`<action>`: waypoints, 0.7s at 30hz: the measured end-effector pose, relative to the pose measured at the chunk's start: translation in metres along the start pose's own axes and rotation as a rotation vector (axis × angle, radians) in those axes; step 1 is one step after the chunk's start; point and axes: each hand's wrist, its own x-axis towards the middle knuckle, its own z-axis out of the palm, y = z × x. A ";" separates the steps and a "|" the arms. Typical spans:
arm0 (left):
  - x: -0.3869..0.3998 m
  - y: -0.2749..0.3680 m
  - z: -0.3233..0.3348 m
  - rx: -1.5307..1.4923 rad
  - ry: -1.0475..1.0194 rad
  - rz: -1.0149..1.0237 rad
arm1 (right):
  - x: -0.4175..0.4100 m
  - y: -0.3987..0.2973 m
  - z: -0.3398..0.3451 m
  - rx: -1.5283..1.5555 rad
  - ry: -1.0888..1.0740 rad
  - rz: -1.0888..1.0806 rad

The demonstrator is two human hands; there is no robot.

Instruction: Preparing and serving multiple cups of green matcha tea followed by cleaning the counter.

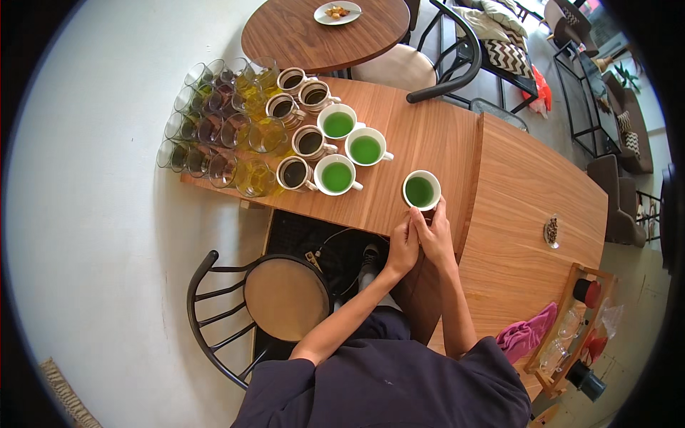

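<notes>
Both my hands are on a white cup of green liquid (419,191) near the wooden table's front edge. My left hand (404,243) touches its near side, fingertips at the rim; my right hand (436,230) grips its lower right side, where the handle is hidden. Left of it stand several more white cups of green liquid (365,150), with handles pointing right. Beside them are several striped mugs of dark liquid (310,143). Farther left, rows of clear glasses (257,176) hold yellow, purplish and green contents.
A black-framed chair (286,297) is at my left, by the white wall. On the adjoining table (535,176) are a small glass dish of dark pieces (552,231), a pink cloth (527,331) and a wooden rack (567,321). A round table (321,45) bears a plate (325,18).
</notes>
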 end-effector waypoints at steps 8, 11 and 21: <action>0.009 -0.043 0.007 0.044 -0.100 -0.033 | 0.014 0.000 -0.010 -0.222 0.107 0.067; 0.013 -0.043 0.009 0.114 -0.105 -0.031 | 0.025 0.013 -0.013 -0.307 0.115 0.089; 0.029 -0.040 -0.002 -0.080 -0.229 -0.066 | 0.066 0.002 -0.001 -0.348 0.074 0.087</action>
